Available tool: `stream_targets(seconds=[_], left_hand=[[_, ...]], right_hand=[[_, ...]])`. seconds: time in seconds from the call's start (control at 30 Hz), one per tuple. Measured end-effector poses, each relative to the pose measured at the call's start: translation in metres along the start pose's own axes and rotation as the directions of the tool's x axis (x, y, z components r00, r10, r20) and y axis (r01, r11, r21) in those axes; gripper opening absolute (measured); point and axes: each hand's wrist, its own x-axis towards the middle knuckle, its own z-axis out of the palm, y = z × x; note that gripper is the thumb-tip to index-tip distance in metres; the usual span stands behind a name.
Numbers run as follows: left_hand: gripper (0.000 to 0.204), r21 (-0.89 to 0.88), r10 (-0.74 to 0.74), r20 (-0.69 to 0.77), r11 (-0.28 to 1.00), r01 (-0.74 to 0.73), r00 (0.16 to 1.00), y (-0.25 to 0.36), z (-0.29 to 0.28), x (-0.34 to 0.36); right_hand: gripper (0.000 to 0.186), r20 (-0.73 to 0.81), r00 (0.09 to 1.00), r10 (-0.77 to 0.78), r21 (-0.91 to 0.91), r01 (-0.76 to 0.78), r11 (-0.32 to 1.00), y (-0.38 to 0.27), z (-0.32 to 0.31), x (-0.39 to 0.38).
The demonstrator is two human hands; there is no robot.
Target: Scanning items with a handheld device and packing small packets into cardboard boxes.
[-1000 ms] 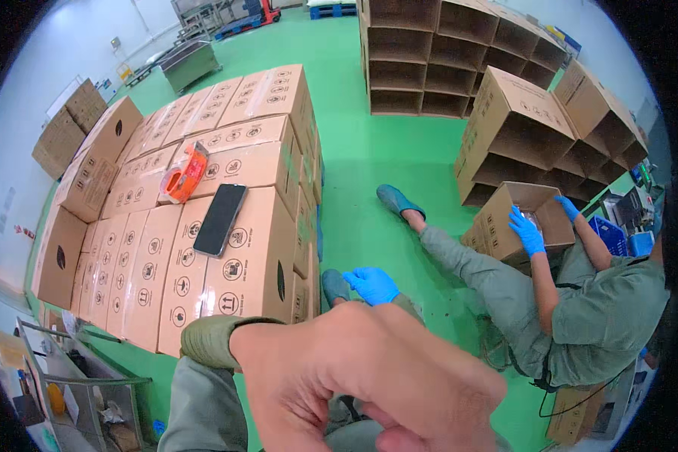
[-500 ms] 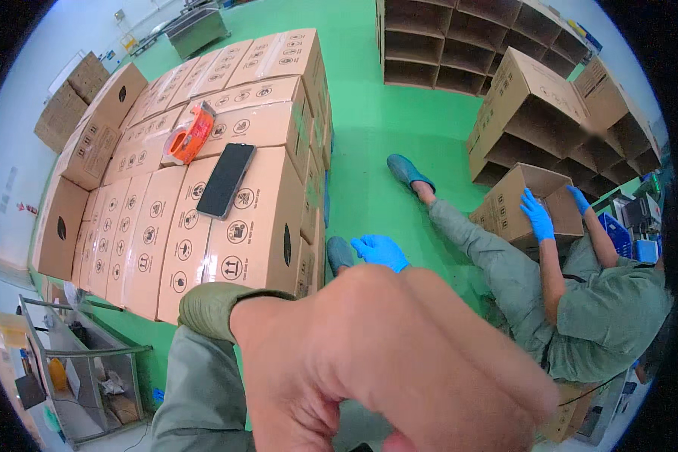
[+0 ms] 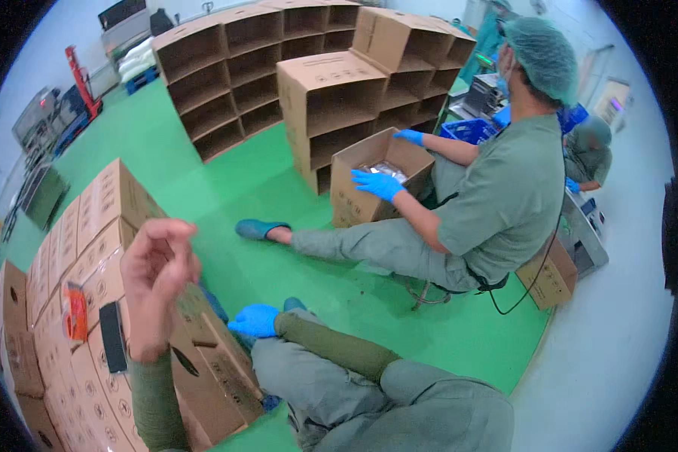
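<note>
My bare left hand is raised over the stacked cartons, its sleeve coming up from below. Its fingers curl loosely toward the thumb, and nothing shows in them. Beneath it on the cartons lie a dark smartphone, partly behind my wrist, and an orange tape dispenser. By my knee rests my right hand in a blue glove, fingers bent together. Whether they hold anything is hidden.
At the right sits a co-worker, gloved hands at an open carton with silvery packs. Behind stand stacked open-sided cartons. Another person works farther right. The floor is green.
My view has swung right, so the cartons sit farther left and the co-worker shows nearer the middle. My left hand has moved from close in front of the view to over the cartons.
</note>
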Motion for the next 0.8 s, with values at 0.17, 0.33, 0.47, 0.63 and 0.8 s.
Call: stream_targets(seconds=[0.17, 0.33, 0.47, 0.63, 0.8], left_hand=[[0.021, 0.701, -0.144, -0.060, 0.699, 0.144, 0.988, -0.110, -0.086, 0.017], [0.031, 0.922, -0.346, 0.158, 0.386, -0.014, 0.925, -0.195, -0.165, -0.039], [0.039, 0.888, -0.312, 0.024, 0.443, 0.123, 0.950, -0.168, -0.118, -0.019], [0.044, 0.894, -0.527, 0.037, 0.396, 0.208, 0.849, -0.186, -0.132, -0.034], [0.048, 0.889, -0.633, 0.025, 0.367, 0.272, 0.774, -0.196, -0.145, -0.040]], right_hand=[[0.057, 0.048, 0.998, 0.047, 0.003, -0.047, 0.999, -0.005, -0.018, -0.015], [0.056, 0.047, 0.998, 0.041, -0.049, -0.038, 0.998, -0.004, -0.017, -0.011], [0.056, 0.025, 0.997, 0.070, -0.001, -0.070, 0.998, 0.003, -0.009, -0.012], [0.057, 0.010, 0.998, 0.068, -0.001, -0.068, 0.998, -0.003, -0.010, -0.012], [0.056, 0.019, 0.998, 0.061, 0.005, -0.061, 0.998, -0.009, -0.016, -0.018]])
